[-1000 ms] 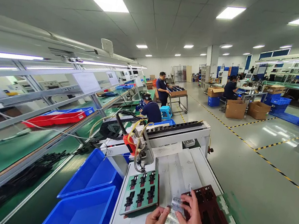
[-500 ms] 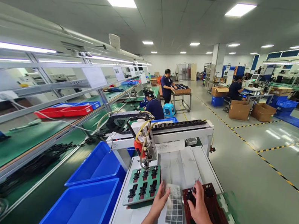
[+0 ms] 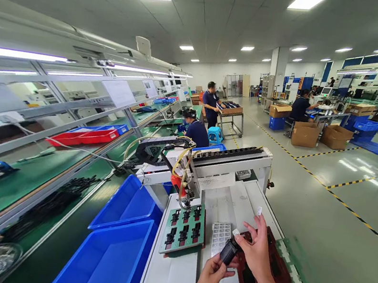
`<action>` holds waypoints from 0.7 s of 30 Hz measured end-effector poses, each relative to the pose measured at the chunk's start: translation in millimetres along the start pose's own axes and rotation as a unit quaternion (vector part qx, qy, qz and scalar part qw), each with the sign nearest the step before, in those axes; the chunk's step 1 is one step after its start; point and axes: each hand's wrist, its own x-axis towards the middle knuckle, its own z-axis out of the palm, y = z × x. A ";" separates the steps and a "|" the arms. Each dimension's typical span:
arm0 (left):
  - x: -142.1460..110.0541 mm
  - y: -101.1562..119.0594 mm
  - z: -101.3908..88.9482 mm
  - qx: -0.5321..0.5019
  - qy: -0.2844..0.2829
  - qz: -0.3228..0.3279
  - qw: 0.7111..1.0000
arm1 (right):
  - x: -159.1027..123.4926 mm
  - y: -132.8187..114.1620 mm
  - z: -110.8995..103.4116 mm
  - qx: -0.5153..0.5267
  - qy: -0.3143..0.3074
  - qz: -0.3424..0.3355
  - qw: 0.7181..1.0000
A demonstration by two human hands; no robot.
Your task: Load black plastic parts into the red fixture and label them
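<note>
My left hand (image 3: 211, 278) is closed around a black ribbed part (image 3: 229, 251), roughly cylindrical, raised above the white work table. Close to its upper end is my right hand (image 3: 258, 249), with a small white square piece (image 3: 236, 233) at the thumb tip. Another small white piece (image 3: 259, 211) is at a raised fingertip of the same hand; the other fingers are spread. Behind my left hand lies a silvery sheet (image 3: 220, 236) marked in a grid. A dark red fixture (image 3: 280, 263) sits under and beside my right hand, partly covered by it.
A green fixture plate (image 3: 171, 245) with several black parts stands left of my hands, beneath a machine head (image 3: 182, 184) with yellow tubes. Blue bins (image 3: 99, 262) adjoin the table's left side. Co-workers (image 3: 198, 131) are farther off. A green board (image 3: 295, 256) lies at the right.
The black part has gone from the red fixture up into my left hand. My right hand has lifted, white pieces now showing at its fingertips. The silvery sheet now lies flat on the table.
</note>
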 end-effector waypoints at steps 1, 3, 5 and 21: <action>-3.3 -0.1 4.0 -0.027 -0.001 -0.002 1.000 | -3.9 -3.4 1.3 0.010 -0.011 0.011 1.000; -10.8 -1.7 10.5 -0.094 -0.002 -0.003 0.996 | -13.3 -5.5 1.2 0.025 -0.042 0.022 0.999; -20.0 -0.3 16.0 -0.161 0.013 -0.002 0.987 | -23.6 -5.4 -1.6 0.029 -0.085 0.027 0.996; -42.1 61.0 31.3 0.021 0.078 0.124 0.989 | -73.4 -26.4 -6.7 0.017 -0.139 0.033 0.990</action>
